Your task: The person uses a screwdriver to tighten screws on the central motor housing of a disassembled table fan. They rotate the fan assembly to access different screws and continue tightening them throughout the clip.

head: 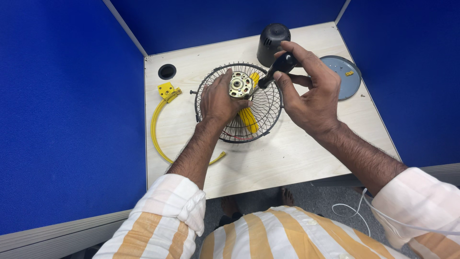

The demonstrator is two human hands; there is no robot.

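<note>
Where the pale wooden table (268, 158) nears its left edge: yellow curved cable with a yellow plug block (166, 90); round black grommet hole (166, 71) at the far left corner. Centre: black wire fan guard (261, 103), bowl-up, holding yellow fan blades (249, 120). Left hand (218, 100) closed around a brass-coloured fan motor (241, 85) above the guard. Right hand (309, 91) pinches a black-handled screwdriver (277, 69), its shaft angled down-left toward the motor. Far edge: black domed motor cover (273, 41). Right edge: grey round plate (345, 79) containing small yellow pieces.

One motor (241, 85), one screwdriver (276, 69), one grille (261, 117)
</note>
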